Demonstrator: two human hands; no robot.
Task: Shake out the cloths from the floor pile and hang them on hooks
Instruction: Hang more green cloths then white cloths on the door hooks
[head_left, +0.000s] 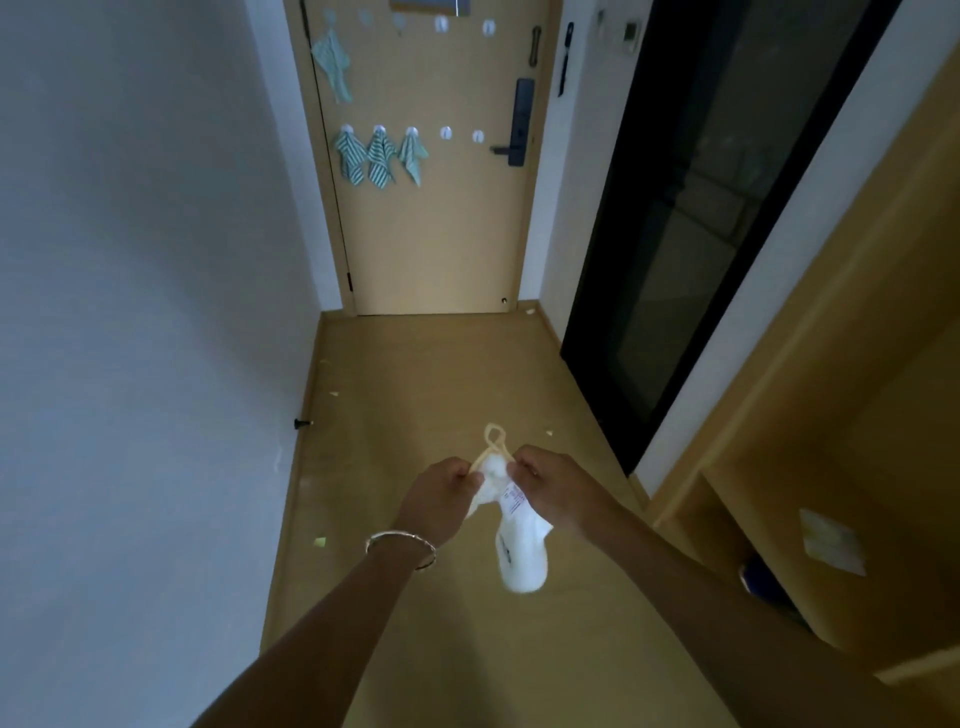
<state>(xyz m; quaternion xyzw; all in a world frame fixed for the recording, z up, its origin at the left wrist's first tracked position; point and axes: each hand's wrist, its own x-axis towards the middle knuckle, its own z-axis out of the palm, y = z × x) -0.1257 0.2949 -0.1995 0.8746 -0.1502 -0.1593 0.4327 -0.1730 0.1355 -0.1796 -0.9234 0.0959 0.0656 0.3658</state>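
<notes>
Head view. The light is dim, and the lower end of the white cloth (522, 564) is blurred. The print on its label (514, 502) cannot be read. The fingertips of both hands are largely hidden behind knuckles and fabric. The top of the door (431, 234) is cut off by the frame edge.

Left hand (441, 491): fingers curled, pinching the bunched upper edge of the cloth. A bracelet (400, 545) sits on the wrist.

Right hand (558, 491): fingers curled, pinching the same upper edge just beside the left hand. The exact grip of the thumb cannot be told.

A cream loop (496, 436) stands up between the two hands. The cloth hangs below them, above the floor (447, 374) and well apart from the door.

On the door, four striped cloths hang from hooks (one high (332, 62), three in a lower row (381, 158)), with further hooks (445, 132) to the right
</notes>
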